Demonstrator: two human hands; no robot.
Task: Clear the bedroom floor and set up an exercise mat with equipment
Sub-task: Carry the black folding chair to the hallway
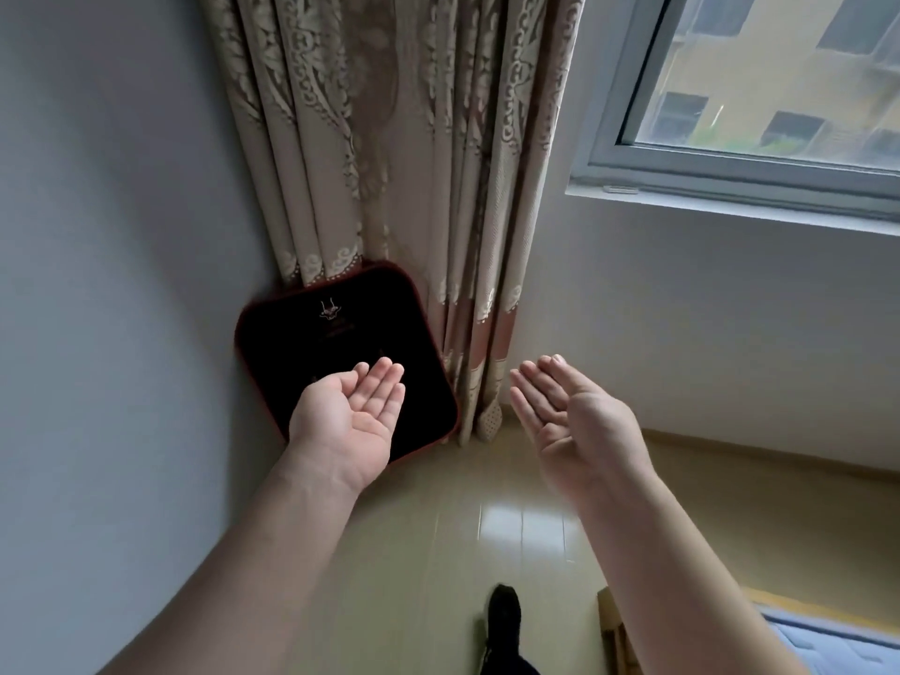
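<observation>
A black mat with a dark red border and a small white logo (297,348) stands on edge in the corner, leaning against the left wall, its top tucked behind the curtain. My left hand (348,419) reaches out in front of the mat, palm up, fingers straight, holding nothing. My right hand (570,423) is stretched out to the right of the mat, palm turned inward, fingers straight and empty. Whether either hand touches the mat cannot be told.
A beige patterned curtain (414,187) hangs to the floor in the corner. A window (759,104) is at the upper right. Glossy beige floor tiles (462,552) lie below. My dark shoe (504,613) and a bed corner (798,635) show at the bottom.
</observation>
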